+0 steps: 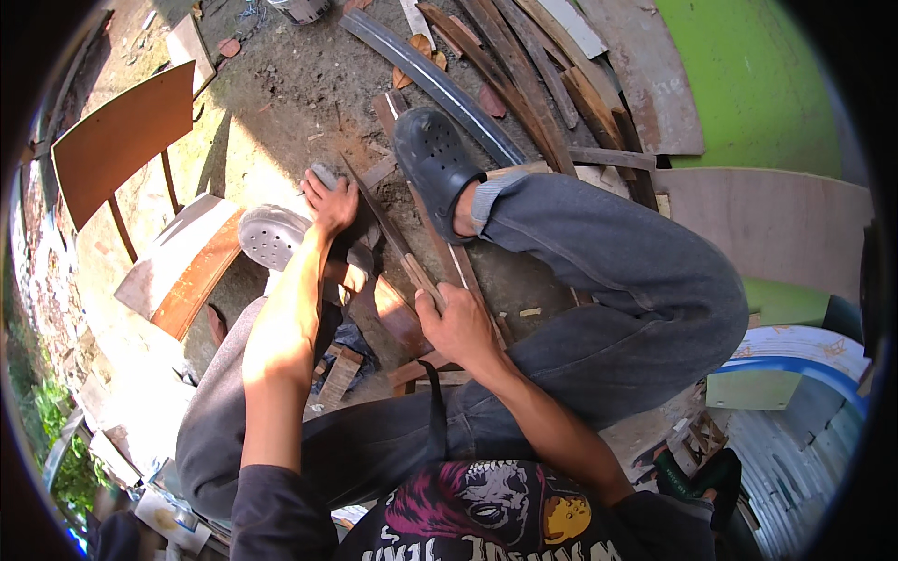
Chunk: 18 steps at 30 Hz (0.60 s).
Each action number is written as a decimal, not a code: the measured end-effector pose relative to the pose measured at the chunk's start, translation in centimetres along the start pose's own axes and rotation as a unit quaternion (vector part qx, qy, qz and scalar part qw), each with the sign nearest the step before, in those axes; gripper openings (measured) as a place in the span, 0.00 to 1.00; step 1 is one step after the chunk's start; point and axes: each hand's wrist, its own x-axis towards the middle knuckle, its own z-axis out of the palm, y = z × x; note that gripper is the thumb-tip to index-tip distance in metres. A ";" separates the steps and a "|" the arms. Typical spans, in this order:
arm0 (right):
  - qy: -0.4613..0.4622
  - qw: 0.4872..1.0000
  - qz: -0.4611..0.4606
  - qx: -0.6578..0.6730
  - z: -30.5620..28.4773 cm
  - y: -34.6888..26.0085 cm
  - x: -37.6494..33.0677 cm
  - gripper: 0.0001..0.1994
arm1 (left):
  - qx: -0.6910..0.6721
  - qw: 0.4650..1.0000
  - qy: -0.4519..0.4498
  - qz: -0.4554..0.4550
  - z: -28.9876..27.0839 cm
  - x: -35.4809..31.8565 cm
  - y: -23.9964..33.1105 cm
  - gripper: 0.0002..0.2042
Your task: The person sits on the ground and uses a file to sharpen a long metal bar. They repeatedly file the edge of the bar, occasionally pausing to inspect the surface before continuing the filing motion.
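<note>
My right hand [458, 323] is closed round the wooden handle of a long knife [379, 213]. Its narrow, dark blade tapers to a point and slants up and to the left, away from me. My left hand [332, 202] has its fingers bent over a grey block [324, 176], just left of the blade's tip; whether the block touches the blade I cannot tell. A long brown wooden strip [440, 213] lies under the dark clog [432, 150] on my right foot. On my left foot is a grey clog [271, 236].
Brown planks [524, 79] and a curved grey strip [435, 89] lie on the ground ahead. A brown panel on legs [126, 140] stands at the left, in sunlight. Wood offcuts [339, 374] lie between my legs. A green panel [758, 84] is at the far right.
</note>
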 end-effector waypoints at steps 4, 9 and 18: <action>0.013 0.999 0.003 0.029 -1.3 0.7 -3.2 0.21 | -0.001 1.000 -0.001 -0.006 0.0 -0.1 0.4 0.26; 0.025 0.999 0.007 0.046 1.0 0.5 2.2 0.22 | -0.011 1.000 -0.019 -0.015 -1.0 -0.5 1.4 0.27; 0.015 0.999 0.016 0.030 -0.5 0.6 -0.3 0.22 | -0.018 0.998 -0.048 -0.041 -2.5 -1.5 2.6 0.31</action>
